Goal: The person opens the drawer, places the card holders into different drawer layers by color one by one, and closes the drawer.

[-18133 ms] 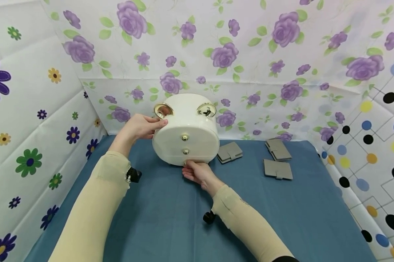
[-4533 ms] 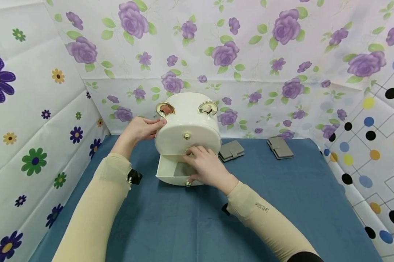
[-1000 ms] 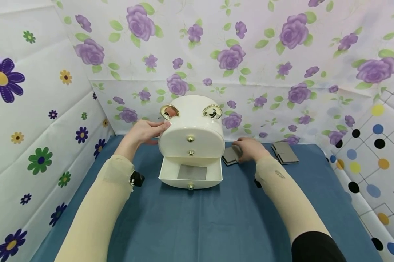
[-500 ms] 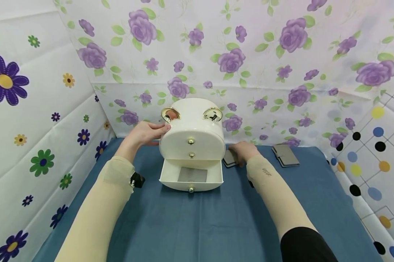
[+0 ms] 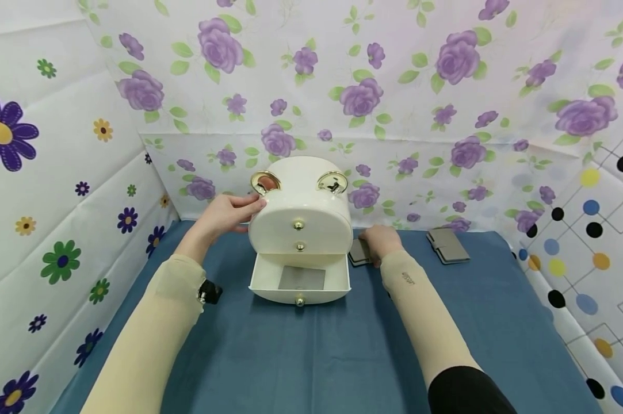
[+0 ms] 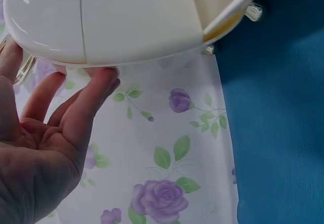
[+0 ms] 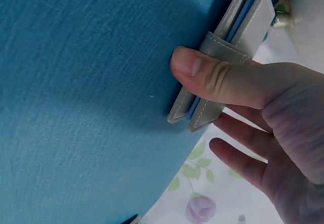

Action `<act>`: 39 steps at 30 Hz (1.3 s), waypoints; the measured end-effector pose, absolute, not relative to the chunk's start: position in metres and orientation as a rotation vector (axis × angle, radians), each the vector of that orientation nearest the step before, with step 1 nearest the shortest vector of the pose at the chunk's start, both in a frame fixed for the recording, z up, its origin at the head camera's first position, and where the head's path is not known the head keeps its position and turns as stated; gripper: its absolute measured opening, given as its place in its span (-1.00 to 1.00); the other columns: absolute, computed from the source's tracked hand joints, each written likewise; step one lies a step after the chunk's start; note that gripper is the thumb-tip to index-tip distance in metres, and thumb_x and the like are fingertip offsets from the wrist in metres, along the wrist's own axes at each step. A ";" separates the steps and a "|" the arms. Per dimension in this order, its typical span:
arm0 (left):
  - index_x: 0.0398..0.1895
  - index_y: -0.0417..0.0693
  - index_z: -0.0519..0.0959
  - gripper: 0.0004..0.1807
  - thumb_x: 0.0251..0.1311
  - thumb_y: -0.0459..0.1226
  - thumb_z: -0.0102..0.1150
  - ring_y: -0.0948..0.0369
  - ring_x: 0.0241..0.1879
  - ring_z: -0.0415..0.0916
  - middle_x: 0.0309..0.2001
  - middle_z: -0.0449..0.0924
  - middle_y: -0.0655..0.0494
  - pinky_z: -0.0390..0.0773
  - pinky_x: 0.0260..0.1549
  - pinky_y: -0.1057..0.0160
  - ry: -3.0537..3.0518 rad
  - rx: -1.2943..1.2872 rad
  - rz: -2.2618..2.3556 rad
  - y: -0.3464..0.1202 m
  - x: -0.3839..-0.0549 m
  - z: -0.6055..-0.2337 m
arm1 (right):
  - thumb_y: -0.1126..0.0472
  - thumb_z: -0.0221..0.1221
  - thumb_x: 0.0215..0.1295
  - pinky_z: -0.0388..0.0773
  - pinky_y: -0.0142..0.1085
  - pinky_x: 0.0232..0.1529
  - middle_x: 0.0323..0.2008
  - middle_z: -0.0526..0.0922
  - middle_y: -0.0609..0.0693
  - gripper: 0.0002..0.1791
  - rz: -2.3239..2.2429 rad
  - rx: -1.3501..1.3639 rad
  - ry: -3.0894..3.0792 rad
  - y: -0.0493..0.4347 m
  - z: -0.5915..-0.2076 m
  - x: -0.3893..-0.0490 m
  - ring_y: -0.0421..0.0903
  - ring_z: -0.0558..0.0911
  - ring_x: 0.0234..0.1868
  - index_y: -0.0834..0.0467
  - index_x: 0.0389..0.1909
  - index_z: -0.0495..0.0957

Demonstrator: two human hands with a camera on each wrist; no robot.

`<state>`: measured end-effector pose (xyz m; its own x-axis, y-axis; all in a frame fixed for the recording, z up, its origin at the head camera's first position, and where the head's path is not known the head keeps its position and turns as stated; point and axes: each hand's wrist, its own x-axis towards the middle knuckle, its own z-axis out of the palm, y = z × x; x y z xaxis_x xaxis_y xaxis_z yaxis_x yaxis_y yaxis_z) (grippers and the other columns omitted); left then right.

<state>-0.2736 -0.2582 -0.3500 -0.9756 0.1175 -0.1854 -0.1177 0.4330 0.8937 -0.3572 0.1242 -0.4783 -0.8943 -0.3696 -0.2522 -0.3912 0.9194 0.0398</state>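
Observation:
A cream drawer box [image 5: 301,230] with gold knobs and two gold ear-like rings stands at the back of the table. Its bottom drawer [image 5: 262,276] is pulled out, and a flat grey rectangular piece [image 5: 302,278] lies inside. My left hand [image 5: 225,217] rests against the box's left side; the left wrist view shows its fingertips touching the glossy wall. Right of the box, my right hand [image 5: 383,242] pinches a small grey wallet [image 7: 225,51] with a strap and a blue inside. The thumb lies over the strap, with fingers behind it.
Another grey wallet [image 5: 448,245] lies farther right on the blue cloth [image 5: 311,356]. Patterned sheets hang close behind the box and at both sides. The open drawer juts toward the front.
Since the oldest frame, the bottom drawer has come open and the front right wallet has left the cloth. Lately my right hand has shifted slightly left over the wallet beside the box.

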 end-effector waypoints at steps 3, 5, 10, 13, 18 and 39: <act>0.57 -0.07 0.44 -0.10 0.36 0.29 0.33 -0.06 0.46 0.44 0.63 0.27 0.14 0.71 0.16 -0.07 2.473 0.017 1.561 -0.259 -0.272 -0.352 | 0.47 0.73 -0.27 0.77 0.04 -0.02 -0.05 0.79 0.08 -0.05 0.111 -0.561 2.851 0.124 -0.480 -0.356 0.09 0.73 -0.05 -0.01 0.31 0.72; 0.57 -0.10 0.43 -0.11 0.38 0.25 0.33 -0.06 0.48 0.42 0.63 0.25 0.17 0.70 0.17 -0.07 2.461 0.030 1.568 -0.260 -0.271 -0.352 | 0.48 0.72 -0.27 0.78 0.04 -0.04 -0.06 0.79 0.08 -0.03 0.102 -0.556 2.852 0.123 -0.481 -0.356 0.09 0.73 -0.07 -0.01 0.32 0.71; 0.61 -0.11 0.37 -0.14 0.43 0.15 0.35 -0.09 0.48 0.41 0.64 0.23 0.09 0.68 0.20 -0.06 2.436 0.045 1.568 -0.262 -0.270 -0.352 | 0.51 0.71 -0.26 0.77 0.01 -0.07 -0.14 0.77 0.05 -0.12 0.078 -0.538 2.838 0.123 -0.483 -0.356 0.06 0.70 -0.14 -0.01 0.22 0.75; 0.63 -0.09 0.35 -0.14 0.44 0.14 0.35 -0.12 0.48 0.40 0.65 0.21 0.04 0.67 0.20 -0.06 2.421 0.024 1.576 -0.261 -0.270 -0.352 | 0.53 0.68 -0.24 0.75 0.00 -0.08 -0.18 0.75 0.03 -0.19 0.054 -0.532 2.833 0.123 -0.484 -0.356 0.04 0.67 -0.18 0.00 0.16 0.76; 0.64 -0.07 0.33 -0.14 0.44 0.13 0.35 -0.14 0.49 0.38 0.65 0.21 0.00 0.67 0.20 -0.04 2.404 -0.011 1.585 -0.259 -0.271 -0.352 | 0.52 0.69 -0.25 0.75 -0.02 -0.10 -0.21 0.74 0.03 -0.21 0.067 -0.533 2.833 0.124 -0.485 -0.357 0.04 0.67 -0.19 -0.01 0.12 0.77; 0.63 -0.03 0.36 -0.16 0.42 0.11 0.37 -0.16 0.45 0.43 0.63 0.25 -0.09 0.68 0.18 -0.04 2.427 -0.051 1.563 -0.258 -0.275 -0.348 | 0.39 0.72 -0.17 0.75 0.04 0.01 -0.02 0.77 0.05 -0.11 0.022 -0.632 2.802 0.135 -0.477 -0.352 0.08 0.71 -0.03 0.05 0.33 0.68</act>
<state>-0.2748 -0.2583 -0.3485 -0.9673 0.1068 -0.2301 -0.1653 0.4225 0.8911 -0.3518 0.1348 -0.4769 -0.8691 -0.4193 -0.2626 -0.4234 0.9049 -0.0436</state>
